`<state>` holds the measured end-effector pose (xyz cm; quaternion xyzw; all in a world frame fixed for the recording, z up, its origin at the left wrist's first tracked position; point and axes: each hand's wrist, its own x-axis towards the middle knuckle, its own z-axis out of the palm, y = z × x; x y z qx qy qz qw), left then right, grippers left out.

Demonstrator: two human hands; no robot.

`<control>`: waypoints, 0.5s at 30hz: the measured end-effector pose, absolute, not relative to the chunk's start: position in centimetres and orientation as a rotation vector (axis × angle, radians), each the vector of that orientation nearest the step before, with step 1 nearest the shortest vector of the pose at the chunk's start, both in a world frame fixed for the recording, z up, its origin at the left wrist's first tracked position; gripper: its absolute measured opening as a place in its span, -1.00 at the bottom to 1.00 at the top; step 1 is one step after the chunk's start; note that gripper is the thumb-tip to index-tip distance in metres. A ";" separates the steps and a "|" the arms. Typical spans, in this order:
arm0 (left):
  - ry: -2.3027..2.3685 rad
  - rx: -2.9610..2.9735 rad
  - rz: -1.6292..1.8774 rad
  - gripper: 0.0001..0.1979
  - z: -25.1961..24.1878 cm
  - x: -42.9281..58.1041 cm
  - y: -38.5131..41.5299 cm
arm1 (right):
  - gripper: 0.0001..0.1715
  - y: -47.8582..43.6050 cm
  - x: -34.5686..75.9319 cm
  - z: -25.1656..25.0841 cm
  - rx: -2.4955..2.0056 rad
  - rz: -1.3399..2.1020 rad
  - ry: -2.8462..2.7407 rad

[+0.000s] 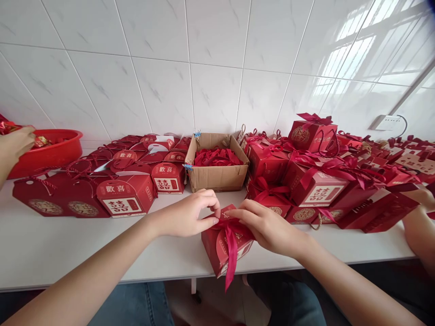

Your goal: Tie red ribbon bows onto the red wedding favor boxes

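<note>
A small red gift box [216, 249] with gold and white print sits turned at an angle near the table's front edge. A crimson ribbon [231, 256] crosses its top, and one tail hangs down over the front. From the left, my left hand [193, 213] pinches the ribbon between thumb and forefinger at the top of the box. My right hand [265, 222] has its fingers closed over the ribbon on the opposite side; its thumb is hidden. Behind the box stands an open cardboard carton [219, 178] full of loose crimson ribbons [217, 157].
Red gift boxes [124, 199] stand in rows at left on the white table [163, 262]. Ribboned boxes [322, 185] are stacked at right. At far left another person's hand [15, 145] reaches over a red basin [50, 156]; another's hand [423, 199] is at far right.
</note>
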<state>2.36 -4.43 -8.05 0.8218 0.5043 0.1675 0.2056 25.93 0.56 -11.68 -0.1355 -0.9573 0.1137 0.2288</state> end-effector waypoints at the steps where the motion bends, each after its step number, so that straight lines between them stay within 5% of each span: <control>1: 1.383 2.278 0.480 -0.93 -8.2 2.4 -4.4 | -0.49 0.6 25.9 -11.7 -0.363 0.309 -2.633; 15: 1.172 2.109 0.360 -0.93 -8.9 2.4 -4.1 | -0.52 1.1 26.2 -12.3 -0.235 0.276 -2.641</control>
